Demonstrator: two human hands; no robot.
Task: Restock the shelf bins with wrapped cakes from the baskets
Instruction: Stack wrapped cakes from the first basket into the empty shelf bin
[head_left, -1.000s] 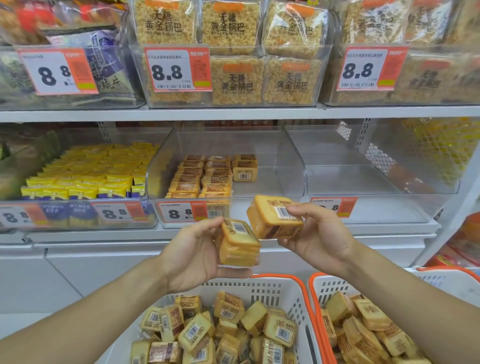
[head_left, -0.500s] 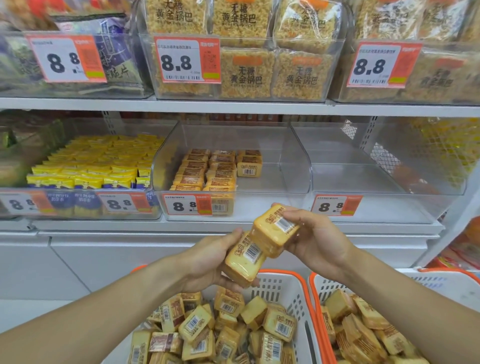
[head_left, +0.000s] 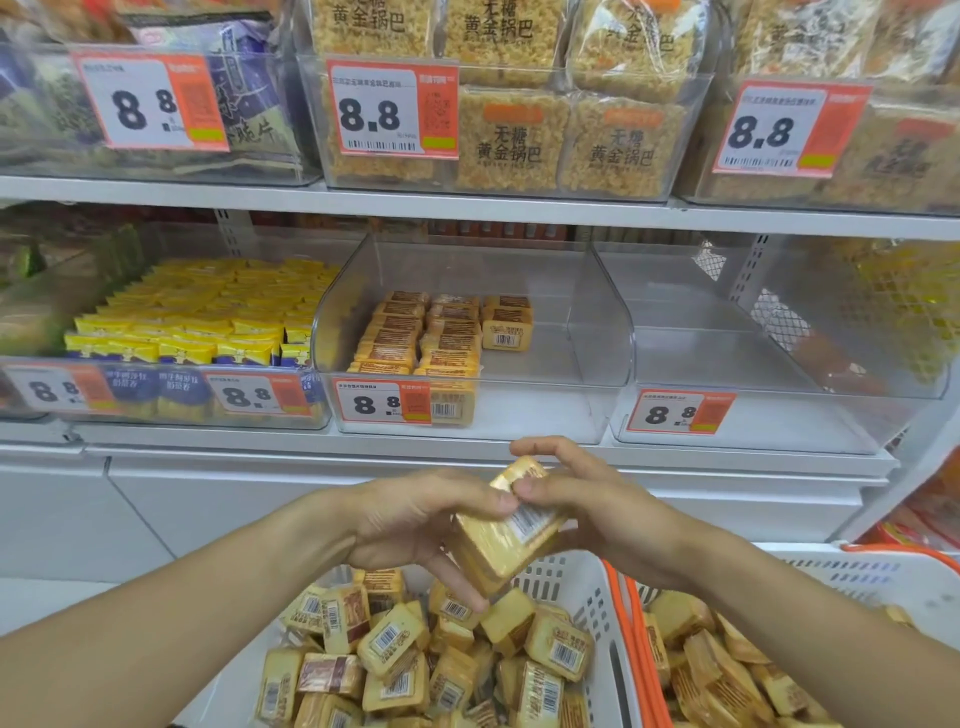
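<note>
Nearest, two baskets side by side along the bottom edge: left basket (head_left: 576, 587), white-walled, heaped with wrapped cakes (head_left: 395, 644); right basket (head_left: 621, 613), orange-rimmed, likewise full. Above the left basket's far rim, both hands meeting on a stack (head_left: 506, 535) of cakes, tilted, barcode label up. Left hand (head_left: 415, 525) curled round the stack's left side, thumb on top, fingers beneath. Right hand (head_left: 587, 509) pinching the stack's upper right end, thumb pressed on the label, index finger arched above. Beyond, on the lower shelf, the middle bin (head_left: 597, 364): cakes in rows (head_left: 421, 338) along its left side, right part bare. Right bin (head_left: 779, 374) next to it. Left bin (head_left: 156, 410) packed with yellow packets. Upper shelf bins with bagged snacks and 8.8 price tags (head_left: 392, 111).
</note>
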